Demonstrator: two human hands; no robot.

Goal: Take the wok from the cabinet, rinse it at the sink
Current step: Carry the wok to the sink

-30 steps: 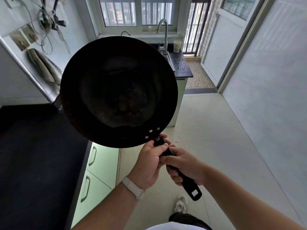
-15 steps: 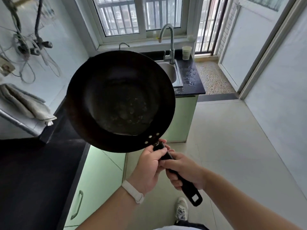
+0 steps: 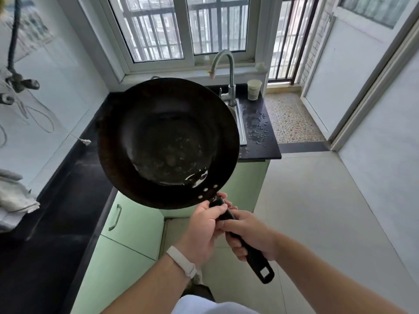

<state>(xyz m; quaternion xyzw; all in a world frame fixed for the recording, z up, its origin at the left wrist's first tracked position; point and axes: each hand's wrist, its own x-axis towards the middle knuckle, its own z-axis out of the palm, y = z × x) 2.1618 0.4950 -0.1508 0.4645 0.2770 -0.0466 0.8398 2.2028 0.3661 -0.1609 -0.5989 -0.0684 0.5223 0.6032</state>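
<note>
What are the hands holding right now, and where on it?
Both grip the wok by its black handle: left hand up near the bowl, right hand just behind it, mid-handle.

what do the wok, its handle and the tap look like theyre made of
Wok: probably dark seasoned steel or iron, matte black, with three pale rivets. Handle: looks like black moulded plastic, with a hanging slot at its end. Tap: brushed metal, grey satin sheen.

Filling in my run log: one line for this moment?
stage: carrying | wok: held by handle | left hand, right hand: gripping | sink: ahead | rinse: not begun
</note>
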